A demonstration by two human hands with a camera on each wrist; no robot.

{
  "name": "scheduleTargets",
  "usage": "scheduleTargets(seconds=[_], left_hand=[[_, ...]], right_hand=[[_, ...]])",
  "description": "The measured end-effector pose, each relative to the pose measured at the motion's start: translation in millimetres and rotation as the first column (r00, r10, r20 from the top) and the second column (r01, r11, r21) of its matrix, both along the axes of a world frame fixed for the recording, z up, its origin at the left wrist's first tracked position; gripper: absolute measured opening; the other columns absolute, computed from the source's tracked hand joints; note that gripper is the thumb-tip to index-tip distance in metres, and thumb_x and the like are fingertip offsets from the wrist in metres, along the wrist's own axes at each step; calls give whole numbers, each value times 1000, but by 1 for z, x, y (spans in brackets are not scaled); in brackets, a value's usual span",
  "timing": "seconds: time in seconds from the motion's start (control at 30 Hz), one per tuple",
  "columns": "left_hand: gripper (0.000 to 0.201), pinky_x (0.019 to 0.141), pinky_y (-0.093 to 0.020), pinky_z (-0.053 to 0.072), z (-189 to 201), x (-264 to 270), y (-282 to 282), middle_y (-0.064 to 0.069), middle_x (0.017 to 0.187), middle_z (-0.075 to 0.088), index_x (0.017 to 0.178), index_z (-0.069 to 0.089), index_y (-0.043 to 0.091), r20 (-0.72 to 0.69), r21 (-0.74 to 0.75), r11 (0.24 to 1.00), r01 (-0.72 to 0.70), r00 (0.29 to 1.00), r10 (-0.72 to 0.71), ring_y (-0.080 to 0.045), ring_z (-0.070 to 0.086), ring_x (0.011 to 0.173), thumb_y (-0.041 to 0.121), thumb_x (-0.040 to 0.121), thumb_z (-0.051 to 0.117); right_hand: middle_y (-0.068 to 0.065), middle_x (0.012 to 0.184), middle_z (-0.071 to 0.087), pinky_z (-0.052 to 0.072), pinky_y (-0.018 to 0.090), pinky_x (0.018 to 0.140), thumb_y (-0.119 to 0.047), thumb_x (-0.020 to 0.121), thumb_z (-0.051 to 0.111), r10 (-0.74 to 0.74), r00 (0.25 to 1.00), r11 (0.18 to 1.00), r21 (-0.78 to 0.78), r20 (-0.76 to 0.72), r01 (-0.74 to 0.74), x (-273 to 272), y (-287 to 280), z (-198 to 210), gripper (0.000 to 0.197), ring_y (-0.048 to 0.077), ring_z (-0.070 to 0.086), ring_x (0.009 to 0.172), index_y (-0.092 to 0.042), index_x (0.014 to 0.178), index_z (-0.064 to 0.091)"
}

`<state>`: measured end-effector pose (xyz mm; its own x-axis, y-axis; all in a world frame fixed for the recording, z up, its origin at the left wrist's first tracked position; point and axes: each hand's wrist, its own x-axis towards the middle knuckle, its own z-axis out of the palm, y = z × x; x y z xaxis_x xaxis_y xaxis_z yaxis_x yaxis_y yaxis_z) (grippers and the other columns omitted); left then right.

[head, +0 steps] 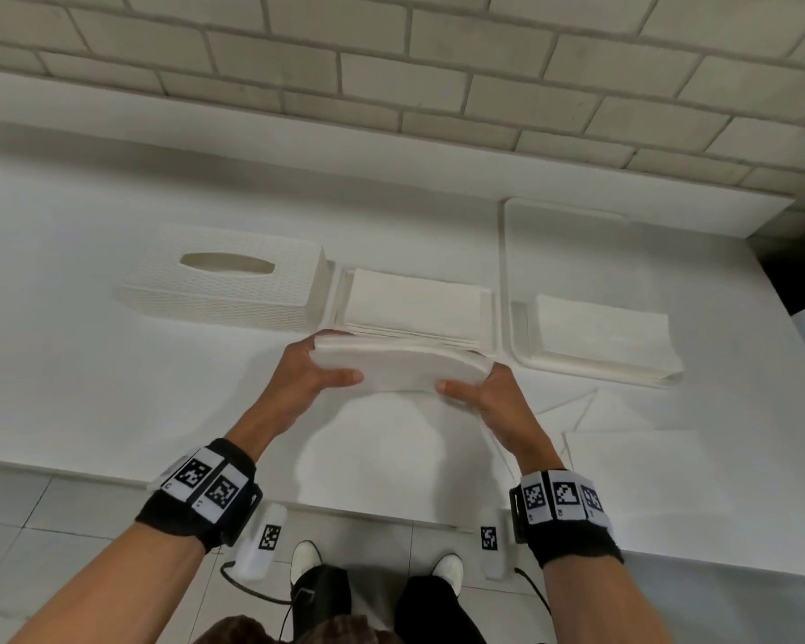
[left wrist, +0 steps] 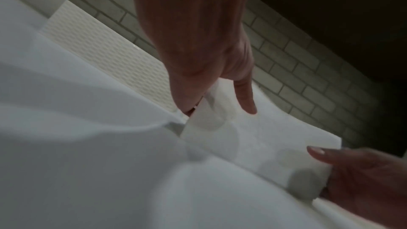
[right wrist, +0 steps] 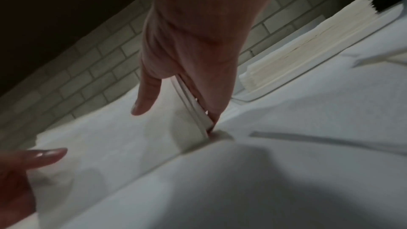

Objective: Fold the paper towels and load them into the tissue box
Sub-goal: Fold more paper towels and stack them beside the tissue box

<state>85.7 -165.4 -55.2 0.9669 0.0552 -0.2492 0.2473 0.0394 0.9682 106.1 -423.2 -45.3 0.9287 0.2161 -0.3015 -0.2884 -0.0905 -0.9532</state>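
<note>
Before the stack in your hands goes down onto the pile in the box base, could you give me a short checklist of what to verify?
1. Left hand grips its end of the held stack: ok.
2. Right hand grips the other end: ok.
3. Held stack is flat: not ok, it bows upward in the middle.
4. Box base is open, with the pile lying squarely inside: ok.
5. Box cover sits clear to the left: ok.
6. Room left in the base for this stack: cannot tell.
</note>
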Motion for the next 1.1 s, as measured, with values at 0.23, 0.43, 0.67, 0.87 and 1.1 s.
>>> scheduleTargets(seconds=[0.23,0.43,0.67,0.87,1.1], left_hand=[[33,62,-19,48,-4,-1,-2,11,76,69,84,67,18,6,57,998,-28,1000,27,-9,63,70,1,63,85],[28,73,-26,44,-6,2,-4,0,80,60,73,60,14,50,71,997,19,998,-23,-11,56,72,-7,68,79],[26,63,-26,42,-14,2,2,-2,88,63,83,64,18,72,145,989,9,997,-20,-13,55,74,-6,78,72],[24,73,-22,45,-11,0,-1,1,92,64,87,64,18,121,132,991,-7,993,-9,-12,57,81,-5,82,67],[28,75,-20,42,-20,-1,-6,4,92,63,90,62,21,81,155,988,7,996,-19,-8,56,79,-7,87,60]], right_hand=[[4,87,73,54,32,77,-10,75,80,-14,1000,1000,-22,18,15,2,2,-5,20,20,69,80,-11,93,72],[2,88,72,53,35,81,-9,78,77,-15,999,999,-40,48,17,2,1,-9,15,20,68,83,-12,92,72],[4,97,75,54,39,86,-7,82,73,-36,998,999,-38,50,38,2,-4,-14,18,22,70,89,-20,95,75],[-5,97,73,51,26,86,-4,84,70,-58,993,997,-45,101,63,2,-6,-13,20,13,67,90,-22,93,74],[-3,85,68,44,24,78,0,86,67,-29,994,994,-103,109,40,-3,-5,-22,14,10,59,79,-11,94,71]])
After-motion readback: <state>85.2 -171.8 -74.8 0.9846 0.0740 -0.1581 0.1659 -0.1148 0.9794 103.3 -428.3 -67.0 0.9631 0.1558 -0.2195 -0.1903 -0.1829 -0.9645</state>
